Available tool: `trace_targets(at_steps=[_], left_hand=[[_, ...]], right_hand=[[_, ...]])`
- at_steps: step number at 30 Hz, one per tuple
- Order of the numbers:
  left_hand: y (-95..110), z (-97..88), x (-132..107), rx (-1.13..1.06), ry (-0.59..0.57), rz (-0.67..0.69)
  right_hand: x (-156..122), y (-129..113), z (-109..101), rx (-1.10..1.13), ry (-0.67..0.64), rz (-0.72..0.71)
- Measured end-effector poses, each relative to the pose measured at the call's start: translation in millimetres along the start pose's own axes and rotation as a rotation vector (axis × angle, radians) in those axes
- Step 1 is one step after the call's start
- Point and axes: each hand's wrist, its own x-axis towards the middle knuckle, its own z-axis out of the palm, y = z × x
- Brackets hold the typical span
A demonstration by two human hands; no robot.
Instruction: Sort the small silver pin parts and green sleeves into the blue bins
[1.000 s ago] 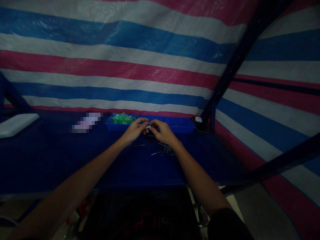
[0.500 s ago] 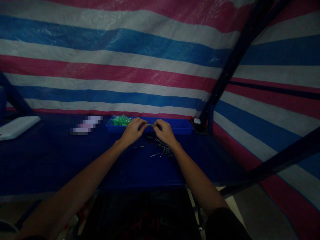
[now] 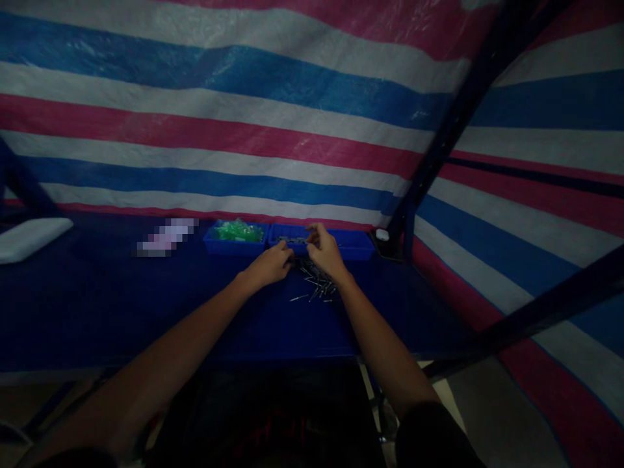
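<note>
My left hand point(image 3: 272, 264) is low over the blue table, its fingers pressed together beside the left edge of a pile of thin metal rods point(image 3: 318, 281). Whatever it pinches is too small and dark to make out. My right hand point(image 3: 325, 252) is raised at the front of a middle blue tray point(image 3: 275, 250), thumb and forefinger apart, with nothing visible between them. Small grey metal pieces point(image 3: 291, 240) lie in that tray. Part of the pile is hidden under my right hand and wrist.
A left blue tray point(image 3: 234, 248) holds green plastic packaging point(image 3: 238, 230). Another blue tray point(image 3: 359, 249) is at the right, beside a small white case point(image 3: 382, 234) on a dark flat object. A white slab-like object point(image 3: 34, 239) lies far left. Striped sheeting point(image 3: 234, 143) hangs behind.
My hands, which met over the tray around a thin metal piece, have separated. The left came down toward the table; the right opened. The single rod left of the pile is no longer visible.
</note>
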Motion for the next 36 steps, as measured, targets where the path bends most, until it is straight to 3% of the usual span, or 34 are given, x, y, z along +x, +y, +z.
trace_targets(at_steps=[4, 8, 13, 19, 25, 30, 36], left_hand=[[-5.7, 0.2, 1.2, -0.084, -0.077, -0.042], [-2.7, -7.4, 6.5, -0.363, -0.089, -0.033], [4.0, -17.7, 10.3, -0.73, 0.071, -0.216], [11.6, -15.2, 8.9, -1.118, 0.227, -0.462], [16.5, -11.7, 10.1, -1.353, 0.273, -0.448], [20.6, -11.5, 9.6, -1.318, 0.268, -0.381], [14.7, -11.8, 11.7, -1.196, 0.349, -0.463]], right_hand=[[-1.7, -1.7, 4.8, -0.083, -0.082, -0.024], [-3.9, -5.9, 8.6, -0.119, -0.17, -0.045], [-4.5, -10.0, 10.9, -0.146, -0.139, -0.136], [-2.2, -8.3, 11.4, -0.102, -0.14, -0.162], [-0.6, -7.8, 10.8, -0.151, -0.101, -0.119], [0.8, -7.4, 7.7, -0.217, -0.079, -0.101], [-2.1, -3.6, 12.9, -0.14, -0.083, -0.082]])
